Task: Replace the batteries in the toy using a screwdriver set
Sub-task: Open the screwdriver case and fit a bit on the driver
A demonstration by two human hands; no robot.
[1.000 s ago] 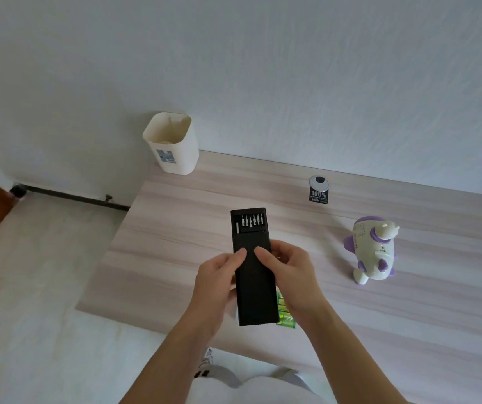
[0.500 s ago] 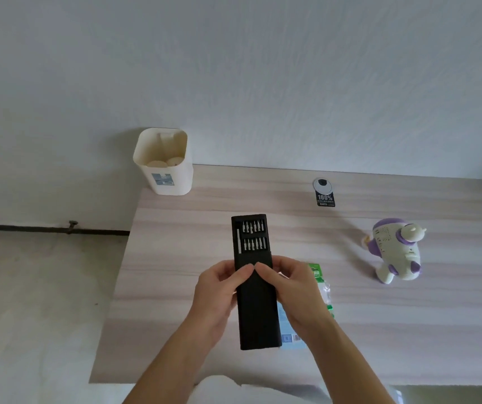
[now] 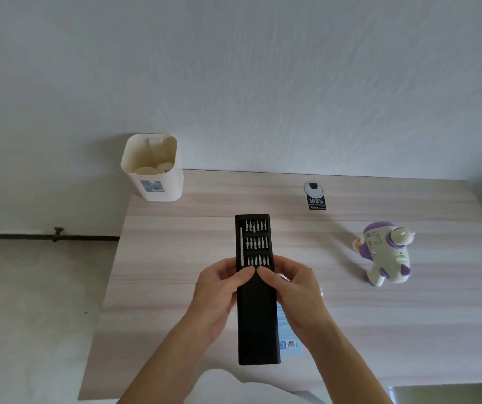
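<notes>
In the head view, the step in hand appears to be opening the screwdriver set (image 3: 258, 316); the toy itself is untouched. Both hands hold the long black case above the table (image 3: 175, 287), its length running away from the person. The left hand (image 3: 219, 290) grips the case's left edge and the right hand (image 3: 295, 290) its right edge, fingers curled underneath. The two thumbs lie on top, tips nearly meeting at the sleeve's far lip. Beyond the thumbs the inner tray (image 3: 252, 243) stands part way out, showing three rows of bits and a slim metal driver shaft along its left side.

The next move probably calls for drawing the tray out far enough to free the driver, then choosing a bit that suits the toy's battery cover screw. I cannot tell from here which one fits.

The toy (image 3: 387, 253), white with purple parts, stands on the table well to the right of the right hand. What looks like a pack of batteries (image 3: 287, 342) lies beneath the right hand and the case, mostly hidden. A white container (image 3: 153, 170) sits far beyond the left hand at the table's corner, and a black tag (image 3: 315, 196) lies beyond the right hand.
</notes>
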